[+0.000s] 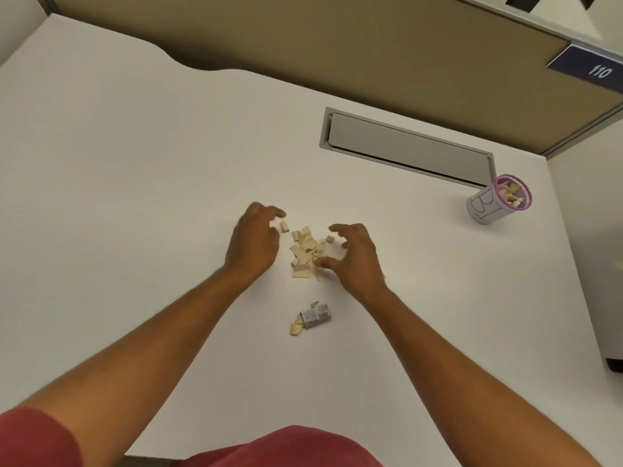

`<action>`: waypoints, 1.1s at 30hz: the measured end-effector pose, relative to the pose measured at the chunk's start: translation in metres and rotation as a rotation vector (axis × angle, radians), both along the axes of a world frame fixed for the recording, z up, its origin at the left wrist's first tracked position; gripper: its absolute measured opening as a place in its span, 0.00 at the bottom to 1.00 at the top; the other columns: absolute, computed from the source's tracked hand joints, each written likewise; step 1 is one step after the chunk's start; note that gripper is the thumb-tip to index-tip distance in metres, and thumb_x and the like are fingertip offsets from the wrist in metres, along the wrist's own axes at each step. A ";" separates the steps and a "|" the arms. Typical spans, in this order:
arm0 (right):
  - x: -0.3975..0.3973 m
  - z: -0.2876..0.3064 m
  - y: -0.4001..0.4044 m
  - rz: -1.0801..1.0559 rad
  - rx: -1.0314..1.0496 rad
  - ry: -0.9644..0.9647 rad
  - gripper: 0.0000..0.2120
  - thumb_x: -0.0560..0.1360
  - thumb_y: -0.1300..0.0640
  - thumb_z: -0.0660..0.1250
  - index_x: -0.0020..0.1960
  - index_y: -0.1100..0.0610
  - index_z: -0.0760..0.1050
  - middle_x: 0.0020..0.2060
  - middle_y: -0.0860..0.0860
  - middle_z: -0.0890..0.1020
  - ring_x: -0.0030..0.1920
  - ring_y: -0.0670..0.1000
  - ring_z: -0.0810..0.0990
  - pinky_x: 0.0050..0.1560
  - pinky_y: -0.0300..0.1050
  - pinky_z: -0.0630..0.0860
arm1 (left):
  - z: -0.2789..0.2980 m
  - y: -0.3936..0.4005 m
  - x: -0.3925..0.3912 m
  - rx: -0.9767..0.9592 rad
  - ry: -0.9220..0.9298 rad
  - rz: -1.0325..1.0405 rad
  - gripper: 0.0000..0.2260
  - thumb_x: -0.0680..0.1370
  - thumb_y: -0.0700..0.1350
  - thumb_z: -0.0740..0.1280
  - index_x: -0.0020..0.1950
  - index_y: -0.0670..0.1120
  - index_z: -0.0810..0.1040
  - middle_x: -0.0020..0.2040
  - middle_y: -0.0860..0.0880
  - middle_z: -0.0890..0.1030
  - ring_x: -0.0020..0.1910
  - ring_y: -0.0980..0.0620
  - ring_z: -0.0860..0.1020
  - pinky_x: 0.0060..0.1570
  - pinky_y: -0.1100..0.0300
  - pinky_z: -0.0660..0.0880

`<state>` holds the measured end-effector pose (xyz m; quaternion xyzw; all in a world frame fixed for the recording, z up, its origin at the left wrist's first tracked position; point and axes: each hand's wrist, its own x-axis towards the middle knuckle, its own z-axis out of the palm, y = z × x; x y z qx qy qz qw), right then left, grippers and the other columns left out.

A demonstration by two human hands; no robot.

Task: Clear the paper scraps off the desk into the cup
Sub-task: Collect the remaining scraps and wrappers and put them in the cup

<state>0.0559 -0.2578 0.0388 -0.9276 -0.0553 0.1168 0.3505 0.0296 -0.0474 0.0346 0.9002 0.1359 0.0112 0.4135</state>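
Observation:
A small heap of beige paper scraps (305, 251) lies in the middle of the white desk (135, 163). My left hand (254, 241) rests just left of the heap, fingers spread and curled, holding nothing. My right hand (354, 256) sits on the heap's right side, fingers apart, its thumb touching the nearest scraps. Closer to me lie a grey printed scrap (315, 315) and a beige scrap (295, 328) beside it. The cup (485, 210), white with a purple rim, stands far right on the desk with several scraps inside.
A grey cable hatch (404, 146) is set into the desk behind the heap. A tan partition wall (337, 45) runs along the back, with a blue "110" label (593, 67). The desk's right edge lies just beyond the cup.

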 end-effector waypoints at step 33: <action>-0.046 0.002 0.048 0.425 -0.649 -0.142 0.13 0.71 0.68 0.69 0.53 0.57 0.77 0.51 0.52 0.75 0.54 0.56 0.74 0.44 0.48 0.77 | -0.020 0.020 -0.098 -0.157 0.085 -0.118 0.20 0.79 0.35 0.69 0.71 0.46 0.79 0.57 0.50 0.85 0.49 0.55 0.80 0.52 0.68 0.72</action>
